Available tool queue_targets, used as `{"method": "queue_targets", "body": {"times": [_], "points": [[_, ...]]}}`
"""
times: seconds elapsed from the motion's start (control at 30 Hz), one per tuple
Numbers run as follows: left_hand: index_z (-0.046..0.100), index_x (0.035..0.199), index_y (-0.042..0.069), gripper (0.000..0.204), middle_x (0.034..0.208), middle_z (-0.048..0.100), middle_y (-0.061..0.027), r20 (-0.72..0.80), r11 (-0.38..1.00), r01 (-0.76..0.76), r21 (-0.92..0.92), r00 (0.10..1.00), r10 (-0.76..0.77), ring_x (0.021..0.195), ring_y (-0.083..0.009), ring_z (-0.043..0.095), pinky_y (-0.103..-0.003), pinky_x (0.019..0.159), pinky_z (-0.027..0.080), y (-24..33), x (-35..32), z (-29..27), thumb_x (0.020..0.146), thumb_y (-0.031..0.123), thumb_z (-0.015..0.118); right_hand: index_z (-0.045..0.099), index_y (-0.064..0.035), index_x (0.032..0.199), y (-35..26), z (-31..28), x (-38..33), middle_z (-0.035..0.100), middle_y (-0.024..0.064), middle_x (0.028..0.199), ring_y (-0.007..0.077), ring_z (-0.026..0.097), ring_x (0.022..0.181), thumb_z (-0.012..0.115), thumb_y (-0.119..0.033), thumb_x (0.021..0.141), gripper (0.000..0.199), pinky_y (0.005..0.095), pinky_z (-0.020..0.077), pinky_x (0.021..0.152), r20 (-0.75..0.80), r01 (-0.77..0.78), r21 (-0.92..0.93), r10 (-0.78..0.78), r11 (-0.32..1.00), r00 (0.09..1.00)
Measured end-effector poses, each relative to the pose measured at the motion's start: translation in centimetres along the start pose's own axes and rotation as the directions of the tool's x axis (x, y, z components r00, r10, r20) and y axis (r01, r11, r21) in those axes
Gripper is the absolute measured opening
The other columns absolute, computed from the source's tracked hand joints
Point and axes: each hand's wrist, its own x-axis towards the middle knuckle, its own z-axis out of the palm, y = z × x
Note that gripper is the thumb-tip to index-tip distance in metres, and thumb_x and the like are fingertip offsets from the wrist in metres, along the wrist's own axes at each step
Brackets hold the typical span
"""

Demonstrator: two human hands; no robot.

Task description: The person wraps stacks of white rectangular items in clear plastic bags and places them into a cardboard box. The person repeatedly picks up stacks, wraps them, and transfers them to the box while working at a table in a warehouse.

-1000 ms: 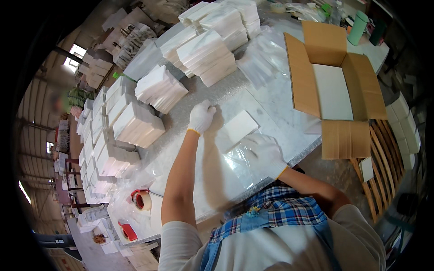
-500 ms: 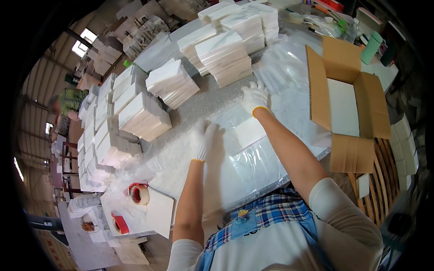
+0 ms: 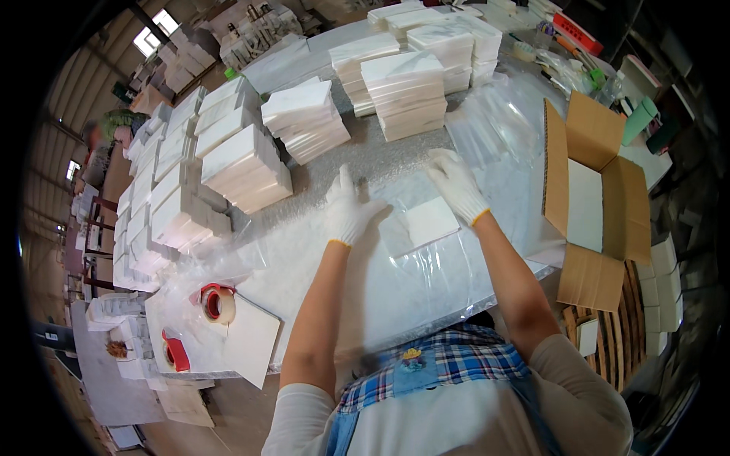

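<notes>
A white tile [image 3: 432,221] lies flat on the table in front of me, inside or under a clear plastic bag [image 3: 435,266]. My left hand [image 3: 348,209], in a white knit glove, is left of the tile, fingers stretched out and thumb spread, holding nothing. My right hand [image 3: 458,185], gloved the same way, is over the far right side of the tile. Its fingers point up and left beside the plastic; they look loosely extended, and I see nothing gripped. Tall stacks of marbled white tiles [image 3: 403,95] stand beyond both hands.
An open cardboard box [image 3: 633,213] with a white panel inside stands on the right. Clear plastic bags [image 3: 494,125] lie beside it. More tile stacks [image 3: 247,171] line the left. Tape rolls [image 3: 218,304] and a loose white tile [image 3: 253,342] lie at the near left edge.
The view has shifted slightly. My right hand has turned, its fingers less spread and nearer the tile. My left hand has reached a little farther forward, its thumb now out toward the tile.
</notes>
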Motion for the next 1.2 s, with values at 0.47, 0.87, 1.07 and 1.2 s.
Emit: {"method": "queue_targets", "body": {"times": [0.47, 0.87, 1.07, 1.2], "points": [[0.067, 0.133, 0.008, 0.072, 0.130, 0.064, -0.0164, -0.043, 0.967, 0.023, 0.254, 0.999, -0.013, 0.125, -0.0378, 0.055, -0.046, 0.107, 0.044, -2.5, 1.3, 3.5, 0.081, 0.056, 0.077, 0.081, -0.0128, 0.114, -1.5, 3.1, 6.7, 0.074, 0.0141, 0.127, 0.0353, 0.070, 0.117, 0.064, -0.020, 0.093, 0.028, 0.0473, 0.0577, 0.094, 0.195, -0.128, -0.612, 0.306, 0.780, 0.932], [0.069, 0.130, 0.012, 0.070, 0.127, 0.064, -0.0155, -0.045, 0.965, 0.089, 0.248, 0.996, -0.080, 0.122, -0.0382, 0.056, -0.047, 0.105, 0.046, -1.2, 2.1, 2.7, 0.073, 0.051, 0.080, 0.077, -0.0057, 0.110, -0.2, 1.6, 5.4, 0.073, 0.0188, 0.120, 0.0397, 0.070, 0.110, 0.059, -0.020, 0.096, 0.028, 0.0485, 0.0566, 0.094, 0.286, 0.106, -0.484, 0.042, 0.869, 0.957], [0.072, 0.122, 0.009, 0.060, 0.120, 0.067, -0.0162, 0.022, 0.978, -0.146, 0.151, 0.989, 0.144, 0.120, -0.0356, 0.059, -0.047, 0.099, 0.050, -0.7, 3.3, 2.1, 0.073, 0.042, 0.081, 0.070, -0.0081, 0.108, -1.9, -0.5, 3.0, 0.069, 0.0182, 0.116, 0.0401, 0.065, 0.111, 0.058, -0.028, 0.099, 0.025, 0.0503, 0.0523, 0.096, 0.171, 0.072, -0.225, -0.033, 0.972, 0.985], [0.078, 0.101, 0.006, 0.029, 0.096, 0.072, -0.0163, 0.259, 0.847, 0.147, -0.511, 0.966, -0.012, 0.098, -0.0332, 0.068, -0.043, 0.087, 0.054, 2.5, 1.4, -0.1, 0.079, 0.026, 0.076, 0.067, -0.0060, 0.108, -2.4, -2.3, 0.3, 0.068, 0.0202, 0.114, 0.0422, 0.064, 0.109, 0.058, -0.025, 0.100, 0.023, 0.0507, 0.0520, 0.094, 0.129, 0.072, -0.164, -0.051, 0.984, 0.990]]}}
